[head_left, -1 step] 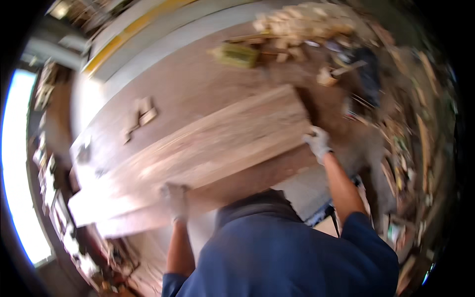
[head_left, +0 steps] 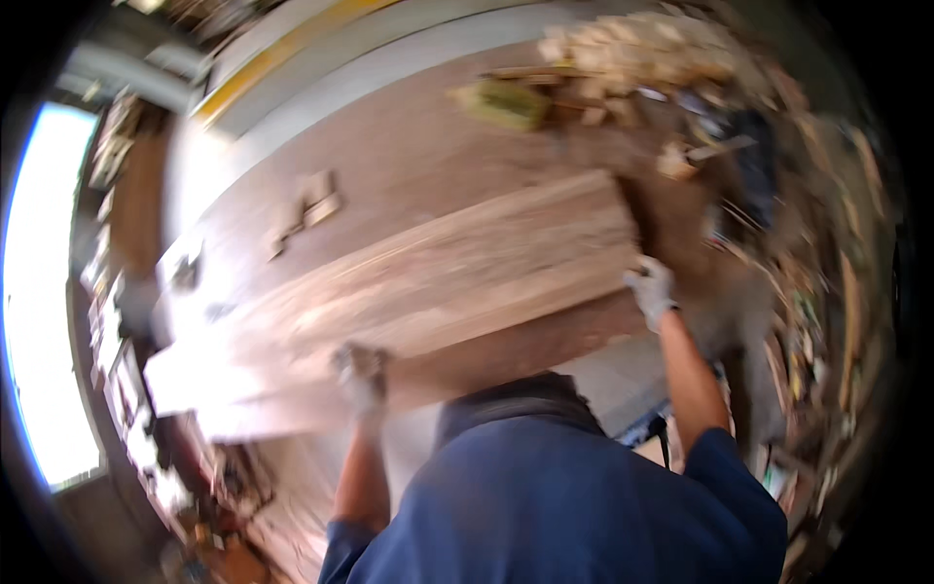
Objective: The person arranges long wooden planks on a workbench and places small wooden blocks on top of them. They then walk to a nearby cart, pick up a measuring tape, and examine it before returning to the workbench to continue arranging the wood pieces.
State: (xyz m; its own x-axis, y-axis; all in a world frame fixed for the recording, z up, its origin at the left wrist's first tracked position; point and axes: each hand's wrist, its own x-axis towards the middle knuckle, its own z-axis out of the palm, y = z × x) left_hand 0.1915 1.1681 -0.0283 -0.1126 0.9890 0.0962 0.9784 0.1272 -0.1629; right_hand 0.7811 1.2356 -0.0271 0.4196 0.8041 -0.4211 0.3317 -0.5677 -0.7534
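Plank [head_left: 428,282] lies on workbench [head_left: 409,146], both gloved hands gripping its near edge.

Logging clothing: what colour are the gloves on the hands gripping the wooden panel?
Light grey gloves, clearest in the head view.

No packages, labels, signs (or screens)

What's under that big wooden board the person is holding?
Under the wooden board lies a brown workbench. Both gloved hands, left and right, grip its near edge. Whatever sits directly beneath the board is covered.
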